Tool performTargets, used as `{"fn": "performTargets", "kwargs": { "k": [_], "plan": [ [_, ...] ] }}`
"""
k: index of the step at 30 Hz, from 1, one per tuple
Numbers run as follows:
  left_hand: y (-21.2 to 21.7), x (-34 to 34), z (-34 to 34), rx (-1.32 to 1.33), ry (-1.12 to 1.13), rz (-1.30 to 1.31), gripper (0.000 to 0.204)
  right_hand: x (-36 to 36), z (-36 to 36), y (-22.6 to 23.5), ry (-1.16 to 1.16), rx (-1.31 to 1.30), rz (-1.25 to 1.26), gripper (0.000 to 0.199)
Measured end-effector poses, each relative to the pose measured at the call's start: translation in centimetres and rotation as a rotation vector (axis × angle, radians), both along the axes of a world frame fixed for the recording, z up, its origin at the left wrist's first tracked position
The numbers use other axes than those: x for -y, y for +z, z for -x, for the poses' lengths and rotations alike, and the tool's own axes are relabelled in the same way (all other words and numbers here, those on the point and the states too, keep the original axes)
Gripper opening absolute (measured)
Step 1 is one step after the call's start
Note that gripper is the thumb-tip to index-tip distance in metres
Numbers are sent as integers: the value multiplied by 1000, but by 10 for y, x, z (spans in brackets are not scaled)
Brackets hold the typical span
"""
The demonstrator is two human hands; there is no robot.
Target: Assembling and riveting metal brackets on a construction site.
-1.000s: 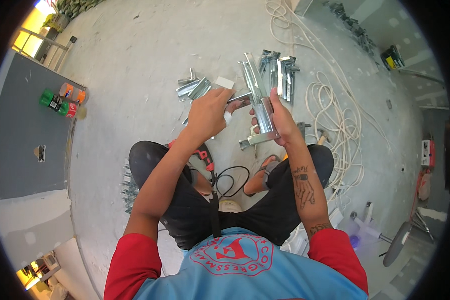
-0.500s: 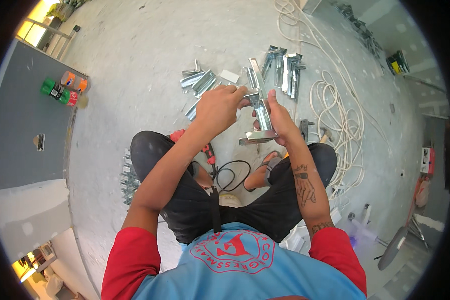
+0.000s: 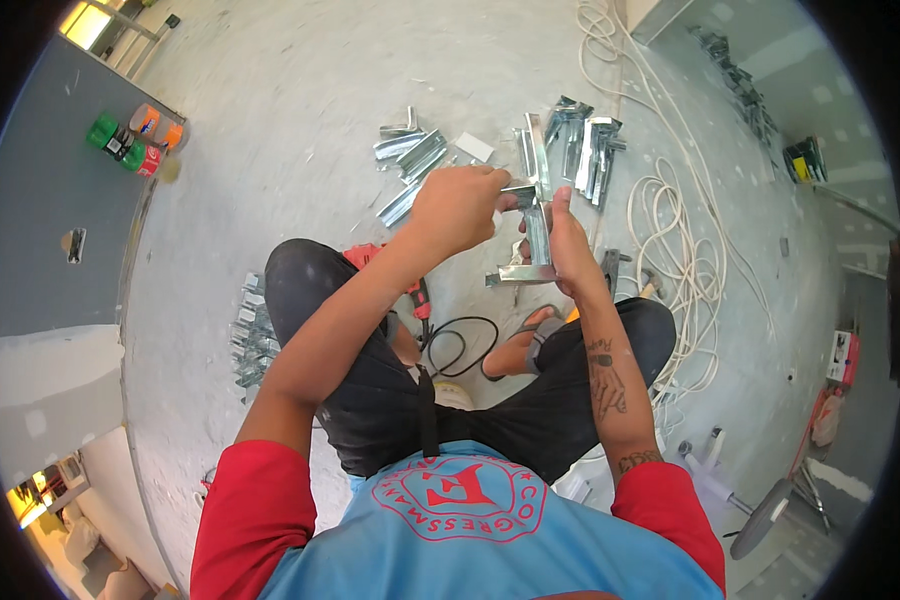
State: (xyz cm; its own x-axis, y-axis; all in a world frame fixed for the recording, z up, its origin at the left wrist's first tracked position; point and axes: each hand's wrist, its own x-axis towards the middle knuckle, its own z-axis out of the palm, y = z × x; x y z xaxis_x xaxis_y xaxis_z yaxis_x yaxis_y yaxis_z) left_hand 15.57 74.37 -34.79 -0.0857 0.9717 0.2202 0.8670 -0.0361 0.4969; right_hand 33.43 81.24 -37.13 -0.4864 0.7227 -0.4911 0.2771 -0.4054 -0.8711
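A shiny bent sheet-metal bracket (image 3: 537, 238) is held up in front of my knees, with a folded flange at its near end and a long arm at its far end. My right hand (image 3: 570, 244) grips its right side, thumb up along the metal. From the left, my left hand (image 3: 458, 208) closes on a short tab sticking out of the bracket's middle; its fingertips are partly hidden. Beyond the bracket, more bent metal pieces (image 3: 597, 160) lie on the floor, with several channel pieces (image 3: 419, 155) farther left.
A red and black corded power tool (image 3: 419, 297) lies between my legs. Coiled white cable (image 3: 670, 230) spreads along the right. More metal pieces (image 3: 254, 340) are heaped beside my left knee. A green bottle (image 3: 110, 135) and an orange-labelled container (image 3: 157, 128) stand at the left.
The whole view has shifted slightly. The bracket has turned a little in my hands, and its tab shows more clearly beside my left fingers. Both hands keep their hold.
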Motion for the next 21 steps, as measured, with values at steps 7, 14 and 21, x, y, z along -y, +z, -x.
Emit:
{"fn": "performTargets", "kwargs": {
  "k": [7,14,21],
  "plan": [
    [9,-5,4,87,67,263,24,-2,1,-7,8,54,-120,75],
    [-12,-9,18,333,71,324,33,-1,7,-8,40,58,-136,76],
    [-26,-18,39,560,4,351,36,-6,7,-4,-26,36,11,75]
  ]
}}
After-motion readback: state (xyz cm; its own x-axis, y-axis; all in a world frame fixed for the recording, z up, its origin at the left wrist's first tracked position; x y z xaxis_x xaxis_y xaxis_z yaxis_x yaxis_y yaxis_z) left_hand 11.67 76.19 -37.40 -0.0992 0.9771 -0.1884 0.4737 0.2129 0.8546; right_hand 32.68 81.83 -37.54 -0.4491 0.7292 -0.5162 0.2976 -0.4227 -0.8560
